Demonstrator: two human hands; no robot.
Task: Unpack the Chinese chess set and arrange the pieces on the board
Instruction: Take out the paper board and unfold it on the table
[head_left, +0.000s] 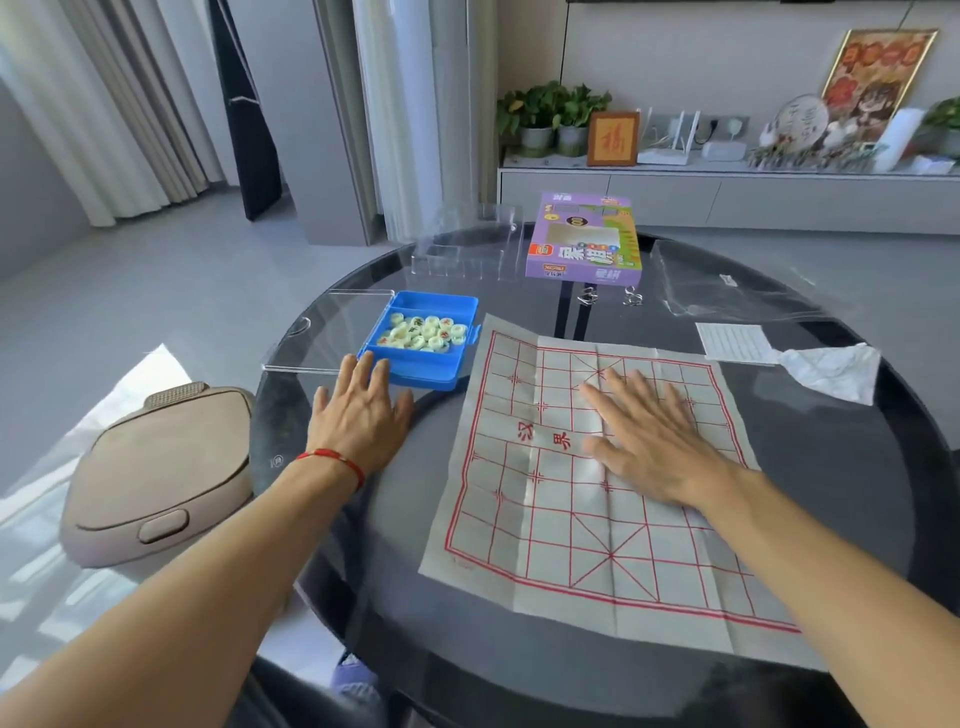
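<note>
Head view: a round, glossy dark glass counter (857, 493) carries a creased, thin sheet board (597, 545) printed with a red grid and the red characters 汉界 across its middle. The right hand (654, 441) lies flat on the board's centre, fingers straight and spread, grasping nothing. Left of the board, just beside its far corner, stands a rectangular blue plastic case (426, 340) holding round, pale, translucent pieces (423, 332) with red or dark marks too small to read. Its clear lid (327, 332) lies flat to the left. The left hand (358, 415), a red cord (332, 460) round its wrist, is released and flat on the counter, fingertips touching the case's near edge. Farther back sit a clear moulded tray (467, 244) and a purple cardboard box (584, 239) with large Chinese lettering, blurred. A plastic bag (737, 283), a printed slip (735, 343) and crumpled paper (836, 371) lie to the right.
</note>
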